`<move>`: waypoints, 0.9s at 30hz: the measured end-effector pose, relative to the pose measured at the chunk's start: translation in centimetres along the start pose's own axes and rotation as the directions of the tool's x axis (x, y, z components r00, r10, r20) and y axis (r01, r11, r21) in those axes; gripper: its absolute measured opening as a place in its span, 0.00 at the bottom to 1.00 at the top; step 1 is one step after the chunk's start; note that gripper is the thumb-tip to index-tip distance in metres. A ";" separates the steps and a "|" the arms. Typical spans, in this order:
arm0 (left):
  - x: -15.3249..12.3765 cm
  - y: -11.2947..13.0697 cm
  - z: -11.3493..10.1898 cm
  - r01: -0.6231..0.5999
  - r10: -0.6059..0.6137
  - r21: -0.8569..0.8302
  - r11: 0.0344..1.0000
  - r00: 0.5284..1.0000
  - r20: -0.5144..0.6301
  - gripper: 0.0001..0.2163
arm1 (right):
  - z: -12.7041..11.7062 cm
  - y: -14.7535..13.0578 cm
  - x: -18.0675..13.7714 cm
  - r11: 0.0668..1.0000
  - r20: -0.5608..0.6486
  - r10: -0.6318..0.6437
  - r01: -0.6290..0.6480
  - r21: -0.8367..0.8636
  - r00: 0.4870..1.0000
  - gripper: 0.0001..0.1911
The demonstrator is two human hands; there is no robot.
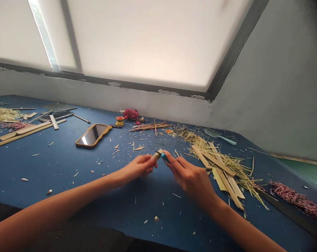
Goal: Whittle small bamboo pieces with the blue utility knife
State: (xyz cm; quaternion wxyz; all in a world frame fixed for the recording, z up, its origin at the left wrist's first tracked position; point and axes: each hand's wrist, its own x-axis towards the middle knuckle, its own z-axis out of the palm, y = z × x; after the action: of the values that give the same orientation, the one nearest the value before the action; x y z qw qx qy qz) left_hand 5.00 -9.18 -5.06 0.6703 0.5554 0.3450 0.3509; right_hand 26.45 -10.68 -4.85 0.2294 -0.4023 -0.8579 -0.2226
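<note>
Between the two hands, above a dark blue tabletop, a short, pale, wood-coloured piece and a slim tool with a bright blue handle come together; blur hides their exact contact. The person's left hand is closed around the pale piece; the right hand grips the blue handle between thumb and fingers, a thin dark shaft pointing past the left hand. Just right of the right hand, flat, light tan wooden strips overlie a heap of thin, straw-coloured shavings; farther right lies a bundle of red-and-white twisted cord. Beyond the left hand, to its left, rests a black-screened phone in a yellow-brown case. Beyond both hands, slender brown sticks lie in a loose pile.
</note>
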 end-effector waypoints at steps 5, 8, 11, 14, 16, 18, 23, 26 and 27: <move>0.4 -0.2 -0.6 -0.082 0.075 -0.050 0.995 0.989 -0.127 0.18 | 0.5 0.9 -0.1 1.000 -0.013 0.014 -0.014 -0.002 1.000 0.23; 0.5 0.2 -1.0 -0.093 0.082 -0.076 0.993 0.987 -0.135 0.17 | 0.5 1.5 -0.5 0.998 -0.011 0.020 -0.020 0.055 1.000 0.23; 0.3 0.8 -1.0 -0.151 0.135 -0.094 0.984 0.979 -0.152 0.16 | 0.1 1.5 -0.7 0.987 -0.072 0.034 -0.022 0.159 0.997 0.24; 0.0 1.5 -0.8 -0.213 0.197 -0.082 0.974 0.965 -0.173 0.14 | -0.3 1.3 -0.7 0.967 -0.129 0.038 -0.004 0.253 0.991 0.27; -0.3 1.8 -0.6 -0.231 0.219 -0.055 0.971 0.961 -0.172 0.14 | -0.3 1.3 -0.7 0.962 -0.153 0.032 0.011 0.273 0.988 0.29; -0.5 1.9 -0.5 -0.251 0.244 -0.029 0.967 0.957 -0.157 0.14 | -0.1 1.4 -0.7 0.964 -0.181 0.032 0.017 0.264 0.983 0.30; -1.1 1.8 0.0 -0.285 0.286 0.031 0.958 0.949 -0.129 0.14 | 0.4 2.1 -0.8 0.981 -0.217 0.032 0.012 0.196 0.976 0.30; -1.3 1.9 0.1 -0.280 0.288 0.075 0.957 0.949 -0.126 0.14 | 0.2 2.4 -1.0 0.985 -0.221 0.019 0.019 0.169 0.975 0.31; -1.4 2.0 0.2 -0.280 0.290 0.092 0.955 0.949 -0.123 0.14 | 0.1 2.5 -1.0 0.987 -0.223 0.017 0.019 0.158 0.975 0.31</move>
State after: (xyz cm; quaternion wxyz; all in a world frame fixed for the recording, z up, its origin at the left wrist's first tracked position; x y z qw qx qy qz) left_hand 4.27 -10.17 -2.97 0.5667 0.5986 0.3183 0.4682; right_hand 28.97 -9.77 -5.03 0.3560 -0.3545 -0.8418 -0.1973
